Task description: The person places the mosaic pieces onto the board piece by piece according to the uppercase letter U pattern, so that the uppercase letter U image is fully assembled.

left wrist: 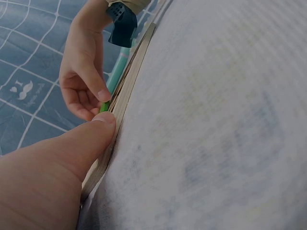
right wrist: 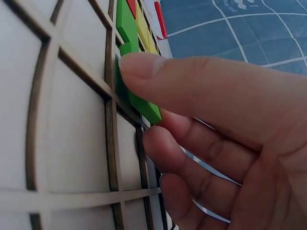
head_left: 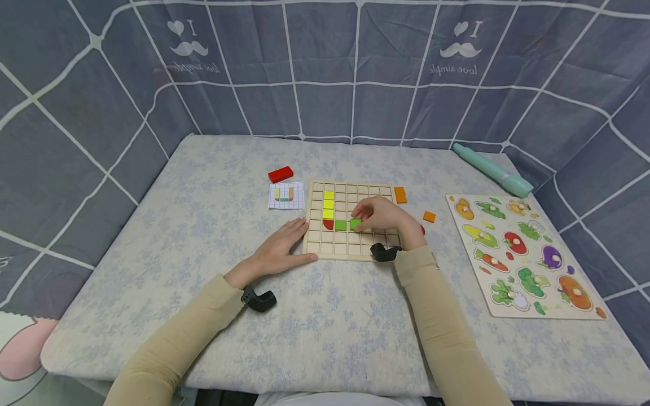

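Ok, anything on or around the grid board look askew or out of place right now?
Only the green square pinched by the right hand: in the right wrist view it sits tilted, one edge raised above the grid board rather than flat in its cell. The left hand rests flat at the board's edge. Nothing looks spilled or damaged.

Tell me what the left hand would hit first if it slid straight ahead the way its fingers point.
Probably the wooden grid board: the left hand lies flat, fingers already at its left edge. Beyond that edge, the red piece.

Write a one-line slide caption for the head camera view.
Right hand pinches a green tile on the wooden grid board while the left hand rests flat at its edge.
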Motion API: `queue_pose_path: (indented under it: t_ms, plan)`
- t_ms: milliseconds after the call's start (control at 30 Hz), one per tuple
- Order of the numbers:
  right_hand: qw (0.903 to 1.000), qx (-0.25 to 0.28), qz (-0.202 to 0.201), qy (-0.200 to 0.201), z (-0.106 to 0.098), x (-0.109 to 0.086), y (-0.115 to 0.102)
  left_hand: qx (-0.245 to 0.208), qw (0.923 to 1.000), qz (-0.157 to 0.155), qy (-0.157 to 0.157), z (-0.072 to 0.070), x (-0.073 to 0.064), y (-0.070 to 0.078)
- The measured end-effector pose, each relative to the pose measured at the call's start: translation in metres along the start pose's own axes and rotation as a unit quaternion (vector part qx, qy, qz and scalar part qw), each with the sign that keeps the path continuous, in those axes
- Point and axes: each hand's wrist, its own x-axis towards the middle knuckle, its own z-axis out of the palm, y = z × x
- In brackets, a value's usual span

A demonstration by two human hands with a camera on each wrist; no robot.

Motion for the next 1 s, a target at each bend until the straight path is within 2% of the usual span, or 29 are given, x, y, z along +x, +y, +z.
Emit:
queue_pose_path:
  t_ms: [367,533,833,1000]
  plan:
    - [0.9998,0.011,0.015,-0.009,0.004,0.001,-0.006,-0.002,1.0,-0.002,0.0,0.0,0.001,0.0]
    - [0.9999,0.007,0.009,-0.012,0.004,0.0,-0.007,0.0,1.0,-0.001,0.002,0.001,0.001,0.0]
    - [0.999,0.014,0.041,0.005,-0.006,-0.008,-0.01,0.001,1.0,0.007,0.003,0.002,0.001,0.0]
    - [0.9986,0.033,0.037,0.015,-0.013,-0.017,-0.007,-0.005,1.0,0.005,0.002,0.0,0.0,0.001]
